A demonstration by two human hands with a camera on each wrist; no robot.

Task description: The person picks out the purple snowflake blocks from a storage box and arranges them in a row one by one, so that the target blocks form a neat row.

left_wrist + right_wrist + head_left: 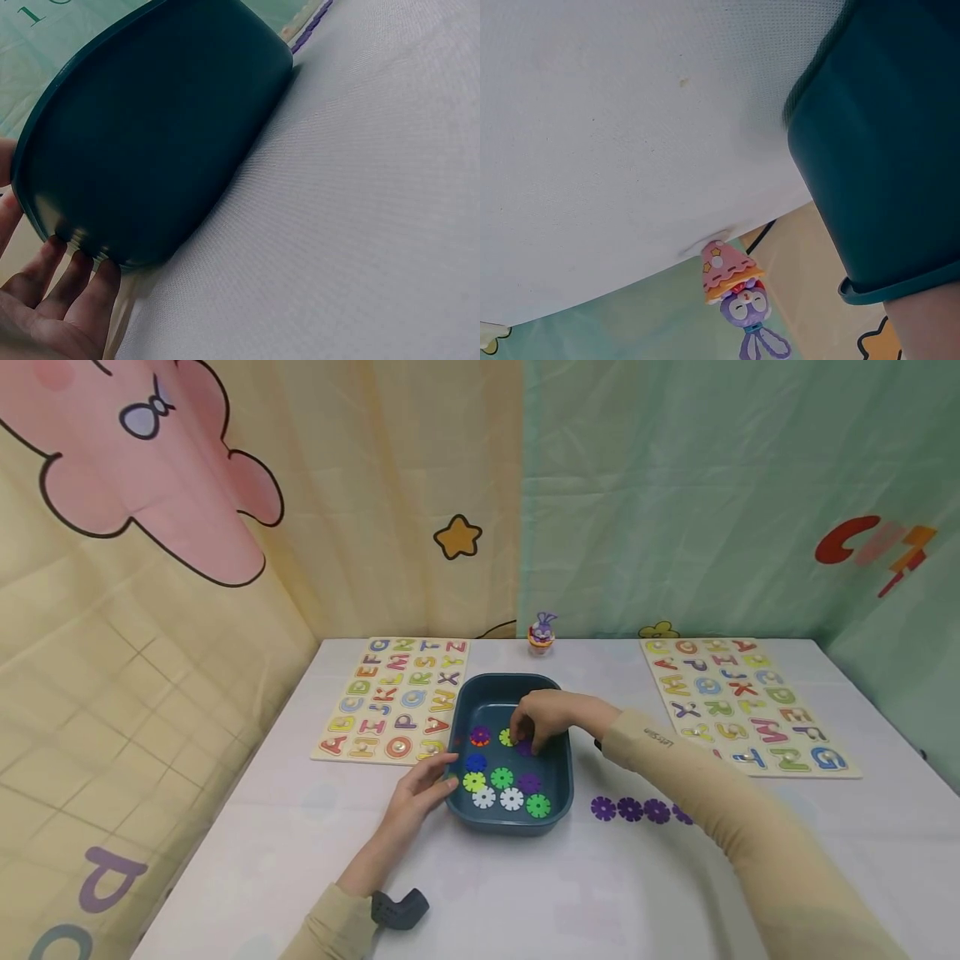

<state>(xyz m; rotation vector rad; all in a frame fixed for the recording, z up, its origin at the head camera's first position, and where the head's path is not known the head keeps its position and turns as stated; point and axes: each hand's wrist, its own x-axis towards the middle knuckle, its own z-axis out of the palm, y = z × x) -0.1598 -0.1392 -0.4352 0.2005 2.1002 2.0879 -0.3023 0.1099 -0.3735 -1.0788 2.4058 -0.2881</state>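
A dark teal plastic tub (512, 828) stands mid-table with several notched, snowflake-like plastic discs inside. Among them are a green disc (537, 806), a white disc (512, 799), a blue disc (476, 763) and a yellow disc (474, 782). My left hand (422, 787) grips the tub's left rim; in the left wrist view its bent fingertips (109, 271) press the outer wall. My right hand (543, 717) reaches inside, bent fingers down at a purple disc (525, 748), beside a yellow-green disc (507, 738). Whether it pinches the purple disc is unclear; the tub wall hides the fingers in the right wrist view.
Several purple discs (630, 810) lie in a row right of the tub, partly behind my right sleeve. Alphabet boards lie at the left (397, 697) and right (738, 706). A small rabbit figure (541, 635) stands at the back edge, before the curtain (600, 510).
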